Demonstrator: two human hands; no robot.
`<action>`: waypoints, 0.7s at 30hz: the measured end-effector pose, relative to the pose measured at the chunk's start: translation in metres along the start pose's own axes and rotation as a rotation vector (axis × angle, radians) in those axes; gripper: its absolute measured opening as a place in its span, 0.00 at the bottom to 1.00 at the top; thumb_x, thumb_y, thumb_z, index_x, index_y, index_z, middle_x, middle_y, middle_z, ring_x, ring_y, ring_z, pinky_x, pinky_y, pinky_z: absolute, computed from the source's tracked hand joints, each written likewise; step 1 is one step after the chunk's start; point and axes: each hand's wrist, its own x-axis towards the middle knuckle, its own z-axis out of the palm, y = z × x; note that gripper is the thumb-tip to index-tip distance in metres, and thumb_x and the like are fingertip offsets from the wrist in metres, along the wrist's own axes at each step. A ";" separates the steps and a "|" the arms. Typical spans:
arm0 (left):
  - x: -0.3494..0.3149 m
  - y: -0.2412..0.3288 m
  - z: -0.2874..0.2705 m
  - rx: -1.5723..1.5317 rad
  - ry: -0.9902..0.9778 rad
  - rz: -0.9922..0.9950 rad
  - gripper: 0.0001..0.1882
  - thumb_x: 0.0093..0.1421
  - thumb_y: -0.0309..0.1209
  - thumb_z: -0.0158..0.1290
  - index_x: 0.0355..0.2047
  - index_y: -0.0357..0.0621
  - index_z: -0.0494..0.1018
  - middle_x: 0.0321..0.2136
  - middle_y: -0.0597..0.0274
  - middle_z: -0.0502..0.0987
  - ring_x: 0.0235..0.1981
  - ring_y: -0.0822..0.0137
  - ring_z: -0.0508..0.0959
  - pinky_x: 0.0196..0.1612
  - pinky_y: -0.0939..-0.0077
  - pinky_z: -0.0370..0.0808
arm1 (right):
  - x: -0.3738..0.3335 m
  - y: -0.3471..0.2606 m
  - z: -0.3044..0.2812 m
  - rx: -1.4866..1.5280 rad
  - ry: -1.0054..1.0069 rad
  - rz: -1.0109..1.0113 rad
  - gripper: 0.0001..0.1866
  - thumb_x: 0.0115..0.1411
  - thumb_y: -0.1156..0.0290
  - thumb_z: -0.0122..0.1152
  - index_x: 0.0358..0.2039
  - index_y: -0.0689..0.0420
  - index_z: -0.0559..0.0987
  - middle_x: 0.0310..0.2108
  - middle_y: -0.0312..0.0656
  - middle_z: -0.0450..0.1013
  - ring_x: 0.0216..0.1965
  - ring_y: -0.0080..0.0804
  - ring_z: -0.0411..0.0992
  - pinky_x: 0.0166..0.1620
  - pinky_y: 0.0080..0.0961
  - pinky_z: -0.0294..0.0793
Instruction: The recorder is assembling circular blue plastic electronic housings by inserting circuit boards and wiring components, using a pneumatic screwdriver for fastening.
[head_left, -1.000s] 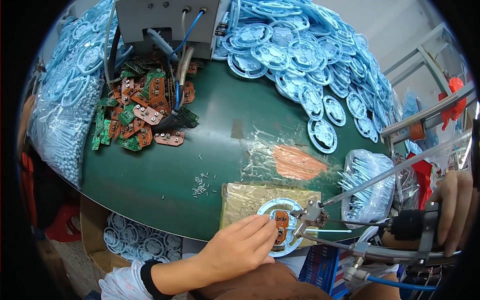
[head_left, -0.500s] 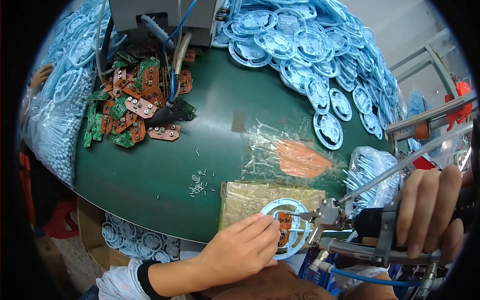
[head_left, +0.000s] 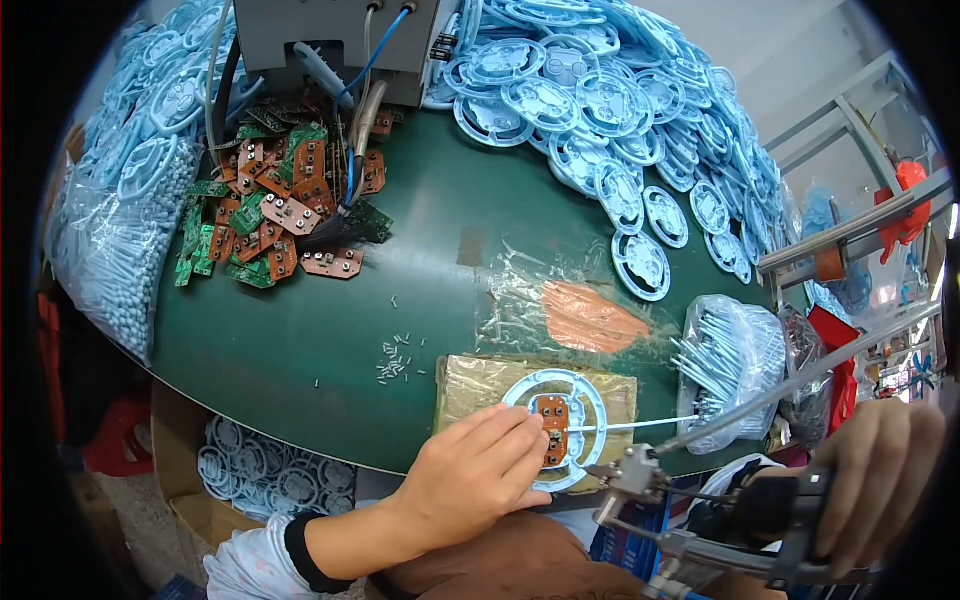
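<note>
head view | left hand (head_left: 475, 475) fingers pressing blue ring part (head_left: 556, 428) with orange circuit board (head_left: 552, 428), near edge of green table (head_left: 330, 330) | right hand (head_left: 880, 480) gripping power screwdriver (head_left: 720, 525), near right, tip just beside ring

The pale blue plastic ring (head_left: 556, 428) lies flat on a tan pad at the green table's near edge (pretty much dead centre), with a small orange circuit board (head_left: 552, 420) seated inside it, upright in view, a thin white stick poking rightward.
</note>
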 end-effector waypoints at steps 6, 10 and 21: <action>0.002 -0.001 0.001 0.006 -0.002 -0.009 0.27 0.41 0.44 0.60 0.37 0.38 0.74 0.39 0.59 0.74 0.43 0.61 0.73 0.45 0.67 0.72 | 0.041 0.039 0.015 0.056 0.140 0.187 0.07 0.53 0.78 0.60 0.25 0.63 0.70 0.22 0.48 0.75 0.23 0.32 0.76 0.29 0.22 0.81; 0.002 0.002 0.000 0.008 -0.011 -0.013 0.26 0.41 0.44 0.60 0.37 0.38 0.74 0.39 0.59 0.74 0.43 0.61 0.73 0.45 0.67 0.72 | 0.043 0.050 0.024 -0.024 0.258 0.106 0.12 0.53 0.78 0.60 0.36 0.62 0.69 0.19 0.42 0.72 0.21 0.31 0.76 0.28 0.23 0.81; 0.004 0.001 -0.001 0.003 -0.011 0.001 0.25 0.41 0.44 0.61 0.36 0.38 0.74 0.40 0.59 0.74 0.43 0.61 0.73 0.45 0.69 0.72 | 0.024 0.010 0.012 -0.010 0.091 0.092 0.07 0.52 0.79 0.60 0.30 0.60 0.71 0.24 0.46 0.74 0.25 0.33 0.75 0.29 0.23 0.81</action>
